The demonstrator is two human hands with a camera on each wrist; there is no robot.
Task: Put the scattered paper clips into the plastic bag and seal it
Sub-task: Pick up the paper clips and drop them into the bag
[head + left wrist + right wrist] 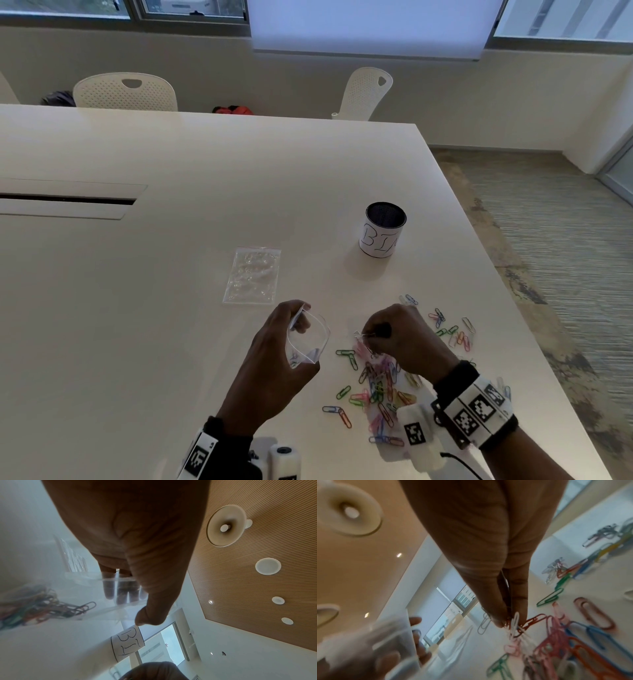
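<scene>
Right now my right hand (pixel 397 334) pinches a small bunch of paper clips (pixel 516 624) just above the scattered pile (pixel 380 383) on the worktop (pixel 171 308), and the plastic bag (pixel 306 341), mouth open, lies to its left in my left hand (pixel 274 356), whose grip clasps it. I count two bags, the second bag (pixel 253 275) flat farther off, one cup (pixel 383 229), and dozens of loose clips I cannot count exactly

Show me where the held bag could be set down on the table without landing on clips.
Bare white table lies left of the left hand, and between the flat clear plastic bag and the paper-wrapped cylindrical tin. It is crowded under and right of the right hand, where coloured paper clips spread toward the table's right edge.
</scene>
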